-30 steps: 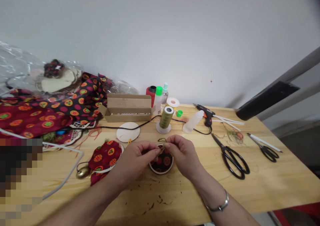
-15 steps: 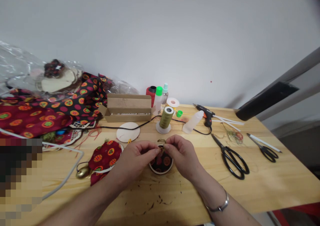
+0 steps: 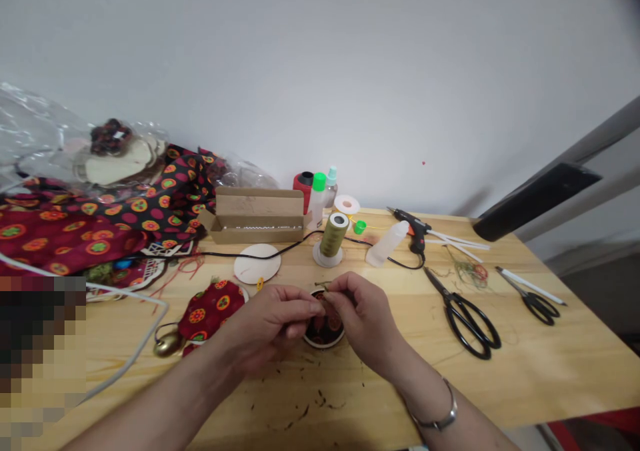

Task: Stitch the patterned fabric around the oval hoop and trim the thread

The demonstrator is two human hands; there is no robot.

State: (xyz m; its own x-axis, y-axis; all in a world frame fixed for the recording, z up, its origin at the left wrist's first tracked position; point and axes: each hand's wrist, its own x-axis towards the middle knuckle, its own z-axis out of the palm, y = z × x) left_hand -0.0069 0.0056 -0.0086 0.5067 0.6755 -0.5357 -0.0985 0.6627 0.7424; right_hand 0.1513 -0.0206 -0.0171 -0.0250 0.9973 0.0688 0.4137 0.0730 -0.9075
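Observation:
A round disc covered in dark patterned fabric point(image 3: 325, 334) with a white rim lies on the wooden table beneath my hands. My right hand point(image 3: 365, 314) pinches a short olive cord point(image 3: 321, 285) above the disc's far edge. Over its left side, my left hand point(image 3: 285, 311) has its thumb and forefinger pressed together; what lies between them is too small to make out. A red patterned fabric disc point(image 3: 215, 310) sits left of my left hand, beside a small brass bell point(image 3: 167, 344).
An olive thread spool point(image 3: 332, 238) and a white bottle point(image 3: 387, 244) stand behind my hands. Black scissors point(image 3: 465, 318), smaller scissors point(image 3: 533, 301) and a glue gun point(image 3: 413, 224) lie to the right. An open cardboard box point(image 3: 257, 228) and patterned fabric point(image 3: 165, 198) are at the back left.
My two hands have moved slightly apart at the fingertips. The left fingers have shifted a little down and left, and the olive cord shows less of its loop.

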